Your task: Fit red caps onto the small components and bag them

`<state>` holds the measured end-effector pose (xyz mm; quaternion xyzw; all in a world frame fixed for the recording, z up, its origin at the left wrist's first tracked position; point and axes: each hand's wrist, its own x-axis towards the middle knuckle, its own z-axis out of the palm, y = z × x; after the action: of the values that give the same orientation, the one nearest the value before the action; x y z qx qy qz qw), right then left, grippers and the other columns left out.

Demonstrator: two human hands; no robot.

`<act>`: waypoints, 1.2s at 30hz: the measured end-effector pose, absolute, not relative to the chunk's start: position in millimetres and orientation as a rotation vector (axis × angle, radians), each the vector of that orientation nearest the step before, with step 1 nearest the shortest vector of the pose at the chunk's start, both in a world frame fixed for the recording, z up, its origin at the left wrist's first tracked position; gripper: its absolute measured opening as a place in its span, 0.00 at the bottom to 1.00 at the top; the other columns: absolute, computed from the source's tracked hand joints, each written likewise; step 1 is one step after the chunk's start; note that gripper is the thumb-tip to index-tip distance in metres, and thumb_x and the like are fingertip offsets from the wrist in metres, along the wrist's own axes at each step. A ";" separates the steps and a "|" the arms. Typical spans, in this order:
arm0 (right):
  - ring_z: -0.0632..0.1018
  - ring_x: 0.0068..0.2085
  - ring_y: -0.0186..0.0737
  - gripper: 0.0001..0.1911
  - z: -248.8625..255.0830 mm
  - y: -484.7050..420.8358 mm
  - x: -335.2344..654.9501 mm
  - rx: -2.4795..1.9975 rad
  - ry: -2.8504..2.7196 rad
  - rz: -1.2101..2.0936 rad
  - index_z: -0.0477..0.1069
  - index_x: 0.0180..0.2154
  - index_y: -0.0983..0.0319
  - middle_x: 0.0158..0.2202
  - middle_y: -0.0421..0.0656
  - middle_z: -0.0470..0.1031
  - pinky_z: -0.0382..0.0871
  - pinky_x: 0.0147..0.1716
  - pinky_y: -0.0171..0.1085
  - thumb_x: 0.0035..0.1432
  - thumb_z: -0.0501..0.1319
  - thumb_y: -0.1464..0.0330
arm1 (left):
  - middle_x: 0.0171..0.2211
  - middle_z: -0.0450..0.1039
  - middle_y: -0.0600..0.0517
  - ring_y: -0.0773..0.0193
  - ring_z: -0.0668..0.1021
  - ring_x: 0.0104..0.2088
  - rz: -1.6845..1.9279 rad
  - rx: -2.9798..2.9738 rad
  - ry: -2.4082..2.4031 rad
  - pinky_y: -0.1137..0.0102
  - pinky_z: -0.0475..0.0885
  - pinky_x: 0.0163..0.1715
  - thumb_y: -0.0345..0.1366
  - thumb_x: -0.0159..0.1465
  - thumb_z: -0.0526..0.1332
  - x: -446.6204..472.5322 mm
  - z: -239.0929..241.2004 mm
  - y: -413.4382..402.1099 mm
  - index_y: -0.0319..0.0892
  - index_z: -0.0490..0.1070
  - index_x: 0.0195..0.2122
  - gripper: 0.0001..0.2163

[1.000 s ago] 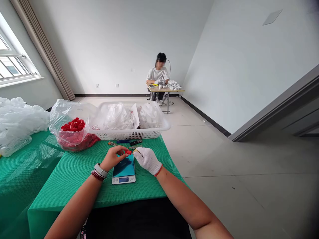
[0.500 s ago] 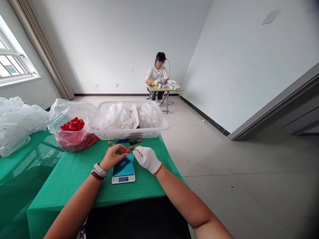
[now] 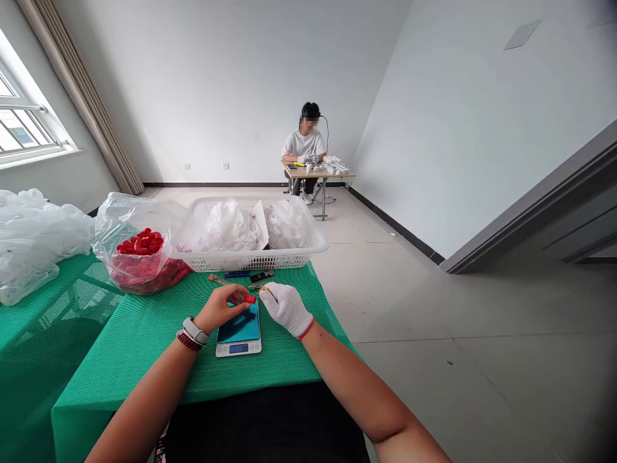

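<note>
"Watching from there, what strikes you as the biggest thing?"

"The green-covered desk (image 3: 284, 360). Along its far edge sits a white basket (image 3: 241, 261) stuffed with clear plastic bags (image 3: 231, 225)."

"And left of that?"

"An open clear bag (image 3: 154, 207) holding a heap of red pieces (image 3: 141, 243)."

"What about closer to the person?"

"A scale (image 3: 239, 333) lies flat on the desk, its display (image 3: 239, 348) showing zeros."

"How are the two hands?"

"The left hand (image 3: 222, 307), bare, pinches a red piece (image 3: 249, 299) between thumb and fingertips, over the scale's far end. The right hand (image 3: 286, 310) wears a white glove (image 3: 292, 315), its thumb and fingers pressed together on a thin yellowish thing (image 3: 264, 289), too small for me to make out."

"Are the hands touching?"

"Not from where I stand; a narrow gap lies between the red piece and the glove."
</note>
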<state>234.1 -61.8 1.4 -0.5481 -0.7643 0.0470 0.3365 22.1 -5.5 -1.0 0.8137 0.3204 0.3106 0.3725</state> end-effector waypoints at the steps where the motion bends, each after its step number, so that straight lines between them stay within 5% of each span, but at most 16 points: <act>1: 0.72 0.30 0.36 0.19 2.2 -62.6 233.9 -1.426 -2.003 0.125 0.69 0.31 0.61 0.27 0.44 0.72 0.52 0.28 0.34 0.69 0.47 0.60 | 0.34 0.78 0.48 0.62 0.80 0.31 0.801 2.075 0.831 0.66 0.78 0.34 0.43 0.59 0.66 22.3 -1.5 -5.2 0.40 0.72 0.41 0.13; 36: 0.71 0.31 0.37 0.21 3.9 -66.4 231.5 -1.428 -2.067 0.113 0.70 0.31 0.61 0.27 0.44 0.72 0.51 0.29 0.35 0.68 0.48 0.57 | 0.33 0.79 0.49 0.62 0.79 0.30 0.879 2.041 0.884 0.68 0.78 0.32 0.45 0.58 0.66 23.4 1.0 -4.7 0.40 0.74 0.37 0.13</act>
<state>231.5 -66.4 3.9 -0.5403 -0.7818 0.0428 0.3083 23.4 -4.7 1.0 0.7940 0.3440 0.3422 0.3664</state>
